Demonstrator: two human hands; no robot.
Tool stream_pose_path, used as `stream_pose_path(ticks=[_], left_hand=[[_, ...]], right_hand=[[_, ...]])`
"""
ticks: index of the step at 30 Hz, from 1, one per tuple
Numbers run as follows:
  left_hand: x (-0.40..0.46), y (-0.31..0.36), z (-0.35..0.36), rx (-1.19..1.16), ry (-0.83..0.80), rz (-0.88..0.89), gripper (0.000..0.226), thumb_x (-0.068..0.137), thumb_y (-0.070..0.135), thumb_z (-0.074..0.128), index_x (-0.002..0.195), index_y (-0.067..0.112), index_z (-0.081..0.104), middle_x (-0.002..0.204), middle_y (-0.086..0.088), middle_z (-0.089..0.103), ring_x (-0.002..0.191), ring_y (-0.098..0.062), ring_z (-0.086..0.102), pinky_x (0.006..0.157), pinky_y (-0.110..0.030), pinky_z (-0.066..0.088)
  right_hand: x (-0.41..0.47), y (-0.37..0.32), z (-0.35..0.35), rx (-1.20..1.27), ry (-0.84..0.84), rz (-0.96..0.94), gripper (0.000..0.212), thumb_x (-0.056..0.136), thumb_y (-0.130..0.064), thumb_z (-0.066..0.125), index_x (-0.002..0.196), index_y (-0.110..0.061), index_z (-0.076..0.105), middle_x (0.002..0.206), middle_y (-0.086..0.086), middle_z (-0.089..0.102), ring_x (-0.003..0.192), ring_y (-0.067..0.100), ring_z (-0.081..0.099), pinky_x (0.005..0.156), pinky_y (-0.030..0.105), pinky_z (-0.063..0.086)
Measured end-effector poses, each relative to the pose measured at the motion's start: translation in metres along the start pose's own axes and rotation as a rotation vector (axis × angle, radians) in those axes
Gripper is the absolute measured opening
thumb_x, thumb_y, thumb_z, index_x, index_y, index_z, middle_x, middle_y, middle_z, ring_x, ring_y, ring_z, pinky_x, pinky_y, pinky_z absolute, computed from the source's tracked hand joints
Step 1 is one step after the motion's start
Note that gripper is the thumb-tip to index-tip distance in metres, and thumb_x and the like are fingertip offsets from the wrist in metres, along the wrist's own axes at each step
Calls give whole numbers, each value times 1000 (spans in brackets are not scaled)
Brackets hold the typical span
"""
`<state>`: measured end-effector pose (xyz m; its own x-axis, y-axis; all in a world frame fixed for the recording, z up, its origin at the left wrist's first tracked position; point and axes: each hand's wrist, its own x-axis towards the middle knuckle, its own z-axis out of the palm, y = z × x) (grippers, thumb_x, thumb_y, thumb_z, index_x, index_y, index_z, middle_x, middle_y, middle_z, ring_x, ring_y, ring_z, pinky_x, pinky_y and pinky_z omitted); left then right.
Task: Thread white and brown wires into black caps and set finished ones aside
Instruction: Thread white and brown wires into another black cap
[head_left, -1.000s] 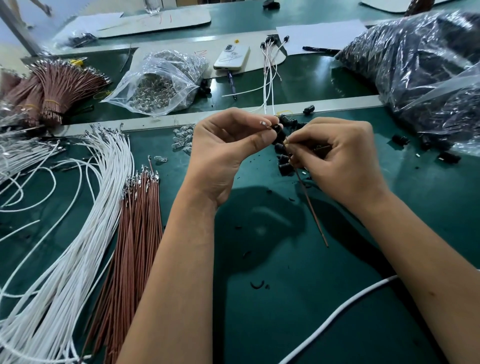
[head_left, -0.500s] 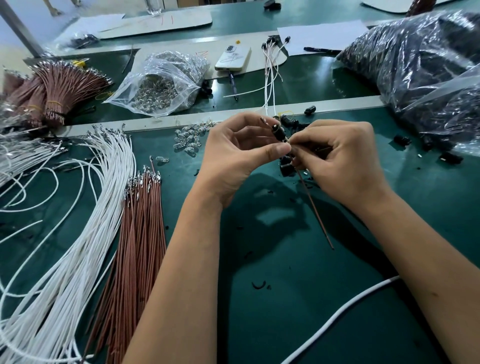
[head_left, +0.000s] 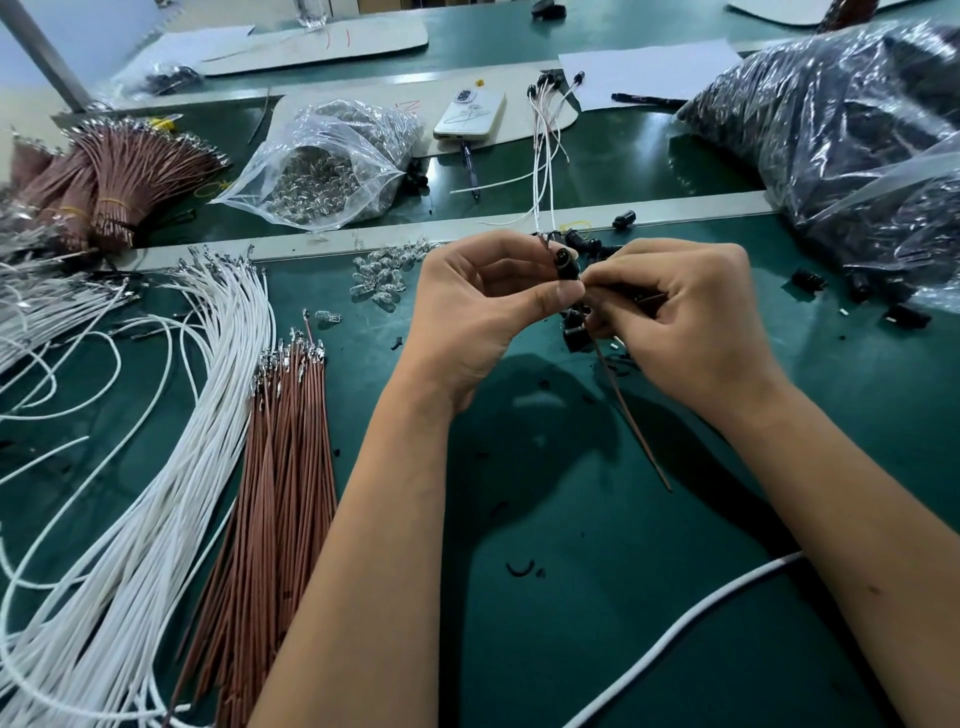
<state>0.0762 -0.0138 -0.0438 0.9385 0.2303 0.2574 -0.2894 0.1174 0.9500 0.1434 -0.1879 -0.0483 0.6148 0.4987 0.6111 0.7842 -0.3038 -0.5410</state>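
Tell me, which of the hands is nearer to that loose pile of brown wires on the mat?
Left. The left hand is just right of the brown wires; the right hand lies farther right, beyond the black cap pinched by the left.

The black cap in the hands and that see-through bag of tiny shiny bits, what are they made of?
The black cap looks like hard plastic: dark with a dull shine. The clear bag looks like thin plastic film: crinkled, glossy, see-through. The bits inside look like small glass bulbs, though that is uncertain.
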Motion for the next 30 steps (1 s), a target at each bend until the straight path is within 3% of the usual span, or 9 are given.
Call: stream_pose_path(ticks=[11,30], left_hand=[[1,0,0,-27,21,29,29,68,-18,78,77,8,69,84,-5,75,79,-18,71,79,-29,57],[1,-5,1,-155,36,51,34,69,-25,72,72,8,67,79,-7,74,72,-16,70,72,-26,57]], right_hand=[[0,0,0,-3,23,-10,5,89,-1,77,91,-3,82,82,6,75,72,21,72,66,42,56],[0,0,1,-12,23,-3,3,89,-5,80,90,-3,83,80,6,75,71,22,71,64,41,54]])
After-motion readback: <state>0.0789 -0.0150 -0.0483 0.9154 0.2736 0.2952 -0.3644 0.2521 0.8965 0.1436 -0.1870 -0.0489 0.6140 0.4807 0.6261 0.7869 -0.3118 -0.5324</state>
